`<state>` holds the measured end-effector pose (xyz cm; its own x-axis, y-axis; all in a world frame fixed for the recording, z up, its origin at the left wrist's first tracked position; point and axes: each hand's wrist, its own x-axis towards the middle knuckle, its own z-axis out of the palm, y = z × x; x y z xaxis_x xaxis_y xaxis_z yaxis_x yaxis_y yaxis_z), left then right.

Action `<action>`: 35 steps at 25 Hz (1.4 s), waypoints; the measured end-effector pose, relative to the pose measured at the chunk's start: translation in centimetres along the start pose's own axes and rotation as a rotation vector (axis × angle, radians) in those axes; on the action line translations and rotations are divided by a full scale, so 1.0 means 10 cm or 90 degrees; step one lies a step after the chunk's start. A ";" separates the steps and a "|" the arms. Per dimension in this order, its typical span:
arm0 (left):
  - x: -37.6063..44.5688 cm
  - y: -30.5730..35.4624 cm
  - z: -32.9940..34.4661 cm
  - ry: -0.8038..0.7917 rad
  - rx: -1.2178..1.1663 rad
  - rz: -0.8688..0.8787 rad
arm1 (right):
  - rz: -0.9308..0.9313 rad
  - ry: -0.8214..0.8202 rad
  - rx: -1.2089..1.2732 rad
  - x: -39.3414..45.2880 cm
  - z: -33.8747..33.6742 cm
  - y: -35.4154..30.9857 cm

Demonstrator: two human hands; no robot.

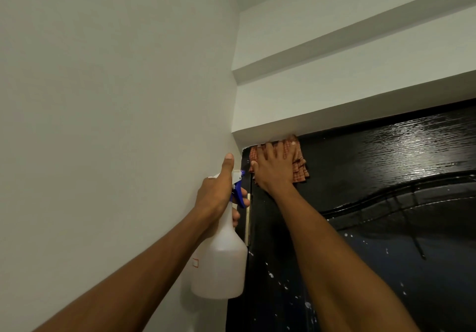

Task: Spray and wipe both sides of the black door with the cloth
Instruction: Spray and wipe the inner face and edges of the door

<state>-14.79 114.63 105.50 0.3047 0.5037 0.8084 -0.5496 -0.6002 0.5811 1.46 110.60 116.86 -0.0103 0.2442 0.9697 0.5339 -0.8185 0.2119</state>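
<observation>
Right hand [274,168] spread flat, pressing orange checked cloth [298,166] against top left corner of glossy black door [386,166]. Left hand [219,192] clamped on white plastic spray bottle [221,262] with blue trigger, beside door's left edge, near brass hinge [248,218]. White droplets on door panel.

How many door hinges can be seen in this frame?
1: a pale metal hinge on the black door's left edge, beside the spray bottle. Lower hinges, if any, lie outside the view.
</observation>
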 end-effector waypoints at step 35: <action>-0.27 -0.20 0.27 -0.062 -0.062 -0.047 | 0.148 0.097 0.014 -0.54 -0.26 1.30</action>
<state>-12.37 112.81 102.39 0.4192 0.4787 0.7715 -0.5944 -0.4977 0.6317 6.21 97.30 114.68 -0.0126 -0.0311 0.9994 0.5548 -0.8317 -0.0189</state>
